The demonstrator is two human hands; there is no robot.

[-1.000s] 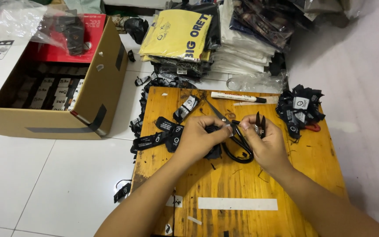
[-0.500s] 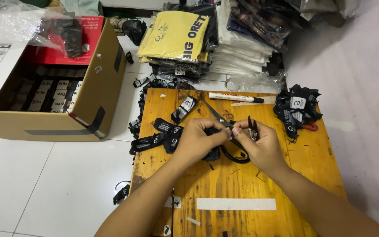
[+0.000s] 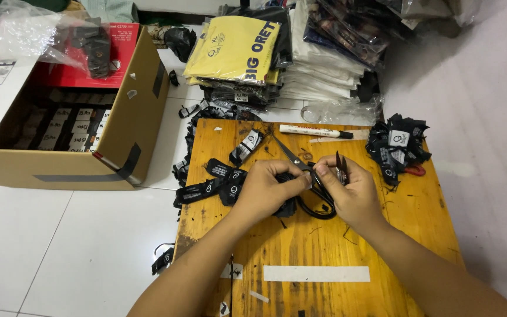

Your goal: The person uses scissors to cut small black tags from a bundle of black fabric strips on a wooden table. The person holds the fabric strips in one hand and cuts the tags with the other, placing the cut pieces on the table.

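Black labels with white print, orange-stained wooden table, yellow folded shirt.

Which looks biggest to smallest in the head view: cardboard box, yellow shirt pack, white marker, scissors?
1. cardboard box, largest by far.
2. yellow shirt pack.
3. white marker and scissors: similar apparent length; both hands cover part of the scissors, so no ranking.

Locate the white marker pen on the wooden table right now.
In the head view, the white marker pen lies along the wooden table's far edge, beyond both hands, left of the black label pile.
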